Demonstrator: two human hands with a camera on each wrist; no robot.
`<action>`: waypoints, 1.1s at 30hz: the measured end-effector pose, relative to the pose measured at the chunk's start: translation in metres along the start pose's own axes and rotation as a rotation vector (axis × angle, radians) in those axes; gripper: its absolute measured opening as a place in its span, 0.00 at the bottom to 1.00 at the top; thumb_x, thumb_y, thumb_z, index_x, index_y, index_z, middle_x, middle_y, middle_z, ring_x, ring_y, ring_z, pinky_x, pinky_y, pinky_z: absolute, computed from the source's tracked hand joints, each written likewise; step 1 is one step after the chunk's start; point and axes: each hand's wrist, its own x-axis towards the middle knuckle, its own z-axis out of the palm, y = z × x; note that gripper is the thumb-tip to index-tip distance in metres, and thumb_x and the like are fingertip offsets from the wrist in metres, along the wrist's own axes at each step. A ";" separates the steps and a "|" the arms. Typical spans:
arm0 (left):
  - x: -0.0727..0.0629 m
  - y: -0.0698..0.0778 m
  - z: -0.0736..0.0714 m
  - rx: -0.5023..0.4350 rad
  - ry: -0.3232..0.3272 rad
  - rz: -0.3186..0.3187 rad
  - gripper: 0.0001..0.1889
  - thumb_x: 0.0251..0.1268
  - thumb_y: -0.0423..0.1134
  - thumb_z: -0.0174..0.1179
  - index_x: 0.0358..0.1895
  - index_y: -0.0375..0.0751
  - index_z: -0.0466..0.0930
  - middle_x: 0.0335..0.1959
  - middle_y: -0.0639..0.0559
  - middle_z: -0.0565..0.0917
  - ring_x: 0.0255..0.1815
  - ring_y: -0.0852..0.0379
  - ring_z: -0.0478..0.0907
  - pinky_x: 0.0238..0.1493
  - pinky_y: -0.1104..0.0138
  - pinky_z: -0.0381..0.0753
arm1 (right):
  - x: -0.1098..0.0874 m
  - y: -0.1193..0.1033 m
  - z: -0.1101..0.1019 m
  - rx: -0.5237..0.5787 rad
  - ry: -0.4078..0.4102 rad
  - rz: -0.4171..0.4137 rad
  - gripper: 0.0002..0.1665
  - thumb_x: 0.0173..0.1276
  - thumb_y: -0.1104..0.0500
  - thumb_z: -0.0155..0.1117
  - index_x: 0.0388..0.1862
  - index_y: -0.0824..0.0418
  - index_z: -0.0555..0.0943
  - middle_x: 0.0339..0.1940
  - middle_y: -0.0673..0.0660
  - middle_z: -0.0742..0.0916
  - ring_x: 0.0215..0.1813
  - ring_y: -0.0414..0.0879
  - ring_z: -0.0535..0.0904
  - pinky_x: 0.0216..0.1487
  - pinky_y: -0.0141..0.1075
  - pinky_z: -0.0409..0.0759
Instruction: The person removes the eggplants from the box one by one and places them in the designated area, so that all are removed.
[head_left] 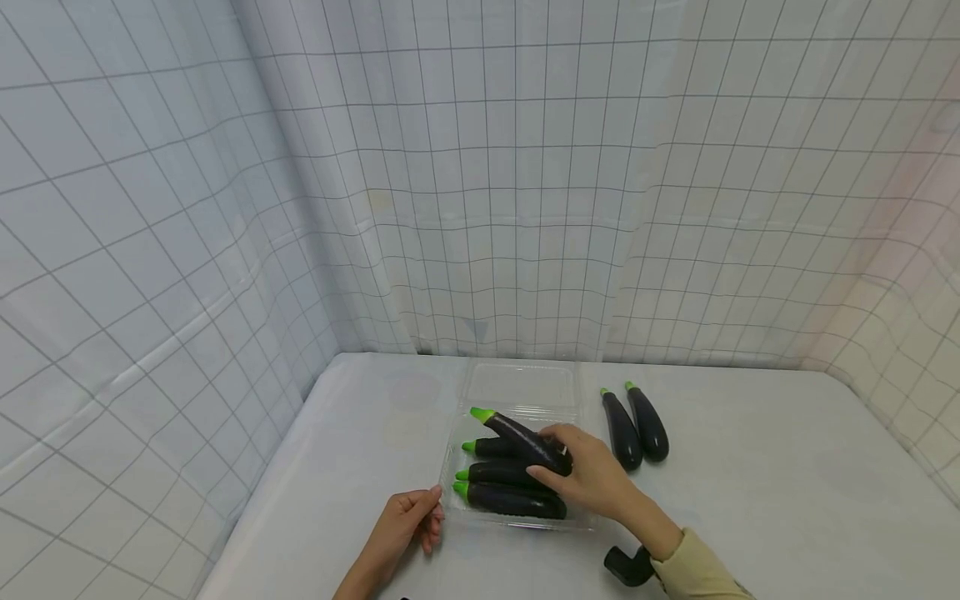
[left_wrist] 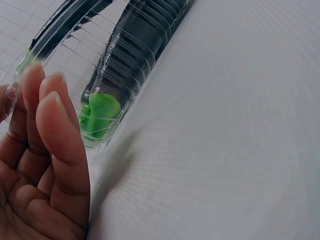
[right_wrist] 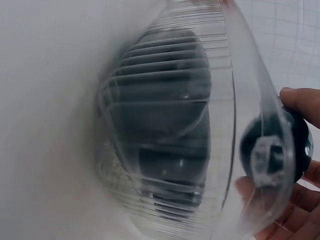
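Note:
A clear plastic clamshell container (head_left: 517,522) lies with its lid (head_left: 521,385) folded back. Three dark eggplants with green stems lie in it, among them the nearest eggplant (head_left: 513,501). My right hand (head_left: 592,475) holds another eggplant (head_left: 525,437) by its thick end, tilted above the others, stem toward the far left. In the right wrist view this eggplant (right_wrist: 302,145) shows between thumb and fingers, partly behind the plastic wall. At the container's left edge, my left hand (head_left: 408,521) pinches the rim (left_wrist: 12,95) between thumb and fingers.
Two more eggplants, a left one (head_left: 621,429) and a right one (head_left: 648,423), lie side by side right of the container on the white table (head_left: 772,483). A black curved object (head_left: 628,567) is at my right wrist. Checked white curtains (head_left: 525,208) hang around the table.

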 end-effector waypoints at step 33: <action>-0.001 0.001 0.001 -0.010 0.004 -0.003 0.20 0.72 0.47 0.52 0.26 0.36 0.78 0.18 0.53 0.78 0.17 0.61 0.74 0.17 0.70 0.76 | 0.001 0.016 -0.026 0.029 0.293 0.086 0.29 0.50 0.51 0.79 0.49 0.58 0.78 0.33 0.49 0.82 0.20 0.33 0.72 0.19 0.29 0.73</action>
